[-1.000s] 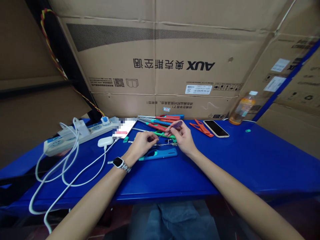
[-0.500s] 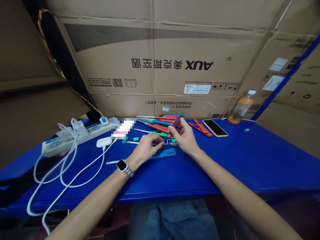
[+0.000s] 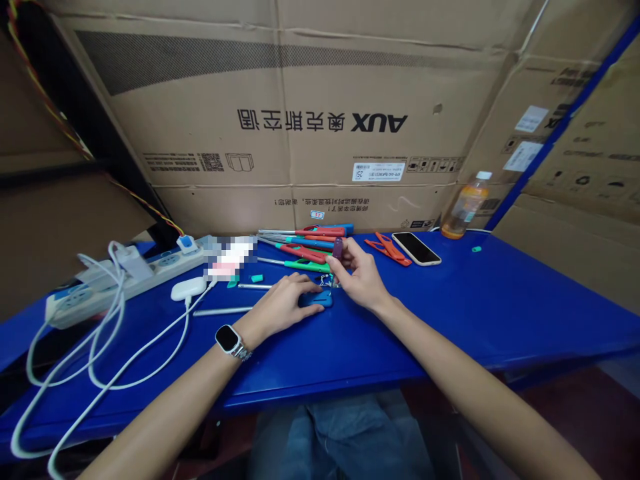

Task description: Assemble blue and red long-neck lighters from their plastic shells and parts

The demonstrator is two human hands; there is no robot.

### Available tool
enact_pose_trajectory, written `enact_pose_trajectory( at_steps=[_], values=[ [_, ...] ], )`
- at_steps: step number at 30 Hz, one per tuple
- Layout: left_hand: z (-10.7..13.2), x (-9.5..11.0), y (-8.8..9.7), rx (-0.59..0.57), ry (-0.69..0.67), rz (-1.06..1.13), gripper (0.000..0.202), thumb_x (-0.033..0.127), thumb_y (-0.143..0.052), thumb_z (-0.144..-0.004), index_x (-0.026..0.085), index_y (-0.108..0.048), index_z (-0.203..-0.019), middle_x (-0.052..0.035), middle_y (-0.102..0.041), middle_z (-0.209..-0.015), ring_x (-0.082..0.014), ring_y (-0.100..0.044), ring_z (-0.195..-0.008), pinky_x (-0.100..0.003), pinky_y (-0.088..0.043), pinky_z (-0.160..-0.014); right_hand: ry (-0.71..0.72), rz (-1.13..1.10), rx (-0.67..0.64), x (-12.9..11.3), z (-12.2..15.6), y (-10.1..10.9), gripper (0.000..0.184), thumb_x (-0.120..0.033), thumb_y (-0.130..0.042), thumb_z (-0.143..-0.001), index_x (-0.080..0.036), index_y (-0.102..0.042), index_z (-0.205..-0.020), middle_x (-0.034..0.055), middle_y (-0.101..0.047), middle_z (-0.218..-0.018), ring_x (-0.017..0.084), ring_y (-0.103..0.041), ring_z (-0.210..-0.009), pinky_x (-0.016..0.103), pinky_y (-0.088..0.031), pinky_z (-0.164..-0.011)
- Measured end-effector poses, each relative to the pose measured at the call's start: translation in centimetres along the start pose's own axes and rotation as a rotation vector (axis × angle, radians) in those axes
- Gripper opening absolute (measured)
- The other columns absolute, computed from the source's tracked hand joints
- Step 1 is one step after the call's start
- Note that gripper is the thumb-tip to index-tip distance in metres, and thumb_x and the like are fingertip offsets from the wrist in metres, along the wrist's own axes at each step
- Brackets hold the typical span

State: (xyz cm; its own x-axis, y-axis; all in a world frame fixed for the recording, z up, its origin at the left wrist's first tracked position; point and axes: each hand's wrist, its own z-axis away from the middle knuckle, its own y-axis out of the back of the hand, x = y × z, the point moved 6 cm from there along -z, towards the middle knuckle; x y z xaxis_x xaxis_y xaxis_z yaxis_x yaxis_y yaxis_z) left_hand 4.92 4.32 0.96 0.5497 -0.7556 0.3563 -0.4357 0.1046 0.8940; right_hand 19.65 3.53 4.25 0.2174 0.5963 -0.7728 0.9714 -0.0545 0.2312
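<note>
My left hand (image 3: 283, 303) grips the handle of a blue long-necked lighter (image 3: 323, 299), thumb on the near side and fingers on the far side. The lighter lies on the table, its metal tube pointing left. My right hand (image 3: 361, 277) holds a screwdriver with a dark purple handle (image 3: 338, 249) upright, its thin shaft pointing down at the blue handle. A loose metal tube (image 3: 256, 287) and small white wires (image 3: 325, 279) lie just beyond my left hand. Further back is a pile of red, blue and green lighters, including a green one (image 3: 300, 265).
Orange lighter shell pieces (image 3: 389, 249), a phone (image 3: 417, 248) and a drink bottle (image 3: 466, 205) are at the back right. A power strip (image 3: 135, 280), a white charging case (image 3: 189, 289) and looping cables occupy the left. A cardboard wall (image 3: 310, 80) closes off the back.
My left hand has left the small parts it was pinching and taken hold of the blue lighter. The screwdriver has come down toward that lighter. The view has shifted slightly right.
</note>
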Motion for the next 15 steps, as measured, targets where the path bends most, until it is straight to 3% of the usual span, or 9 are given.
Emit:
enact_pose_trajectory(
  at_steps=[8, 15],
  values=[
    [0.08, -0.12, 0.07, 0.009, 0.015, 0.09, 0.034, 0.042, -0.067, -0.087, 0.02, -0.071, -0.113, -0.0085, -0.068, -0.104, -0.026, -0.061, -0.1, -0.037, -0.049, -0.09, 0.014, 0.017, -0.012, -0.19, 0.03, -0.25, 0.017, -0.036, -0.058, -0.092, -0.023, -0.05, -0.088, -0.0026, -0.052, -0.069, 0.012, -0.052, -0.057, 0.026, -0.043, -0.053],
    [0.11, -0.28, -0.11, 0.013, 0.013, 0.084, 0.033, 0.042, -0.067, -0.087, 0.02, -0.07, -0.112, -0.0073, -0.068, -0.105, -0.026, -0.06, -0.103, -0.037, -0.048, -0.091, -0.008, 0.03, -0.054, 0.08, 0.13, -0.82, 0.021, -0.042, -0.057, -0.092, -0.023, -0.049, -0.086, -0.0023, -0.052, -0.069, 0.012, -0.051, -0.057, 0.026, -0.045, -0.054]
  ],
)
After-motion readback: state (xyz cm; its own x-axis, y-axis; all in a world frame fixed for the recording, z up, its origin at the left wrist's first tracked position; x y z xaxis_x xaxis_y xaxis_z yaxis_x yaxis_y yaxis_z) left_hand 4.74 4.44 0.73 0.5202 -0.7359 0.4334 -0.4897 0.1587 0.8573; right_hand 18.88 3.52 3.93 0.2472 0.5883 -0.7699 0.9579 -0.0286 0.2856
